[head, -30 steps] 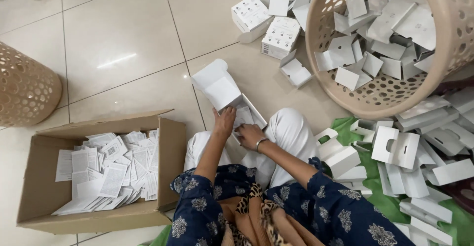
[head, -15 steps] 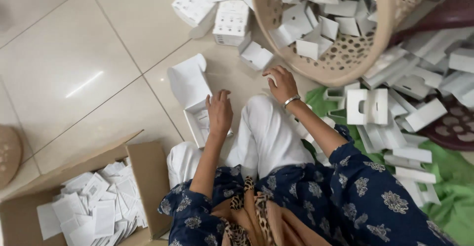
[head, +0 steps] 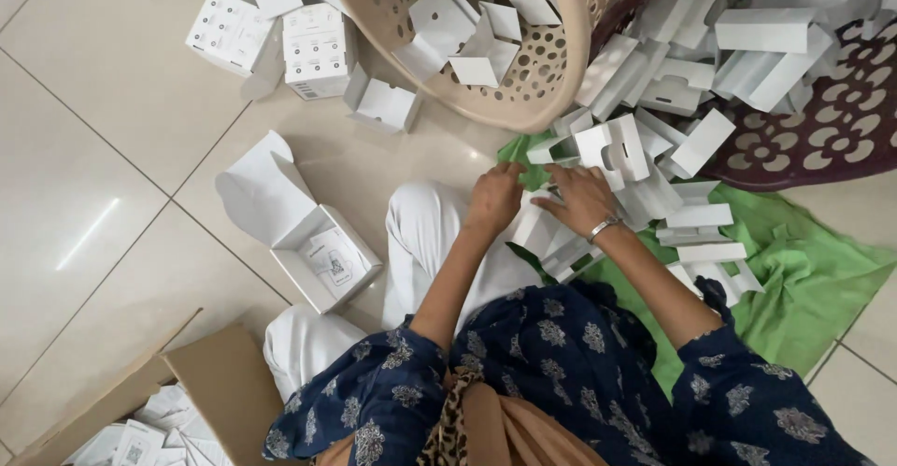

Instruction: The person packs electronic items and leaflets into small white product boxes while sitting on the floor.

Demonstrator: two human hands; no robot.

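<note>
The fingers of the right hand spread flat and press down on a pile of white cardboard inserts; they close on nothing that I can see, though the tips are partly hidden among the card. A thin bracelet sits at that wrist. The left hand lies just beside it, fingers curled downward at the near edge of the same pile; whether they pinch a piece I cannot tell, since the back of the hand covers them.

The inserts lie loosely heaped on a green cloth spread on the tiled floor, touching the person's white-trousered knee. Behind the pile a beige perforated basket is tipped on its side and full of more white pieces, and a dark maroon basket beside it holds still more. To the left of the knee stands an open white box, lid flap up, with a printed sheet inside. Further left, closed white boxes sit on the tiles, and a brown carton with white leaflets lies at the bottom corner.

The risk, as I judge it: the heap is loose and interlocked, so lifting one insert may drag neighbours along or bend a thin flap; the tipped beige basket may also spill more pieces onto the hands.
</note>
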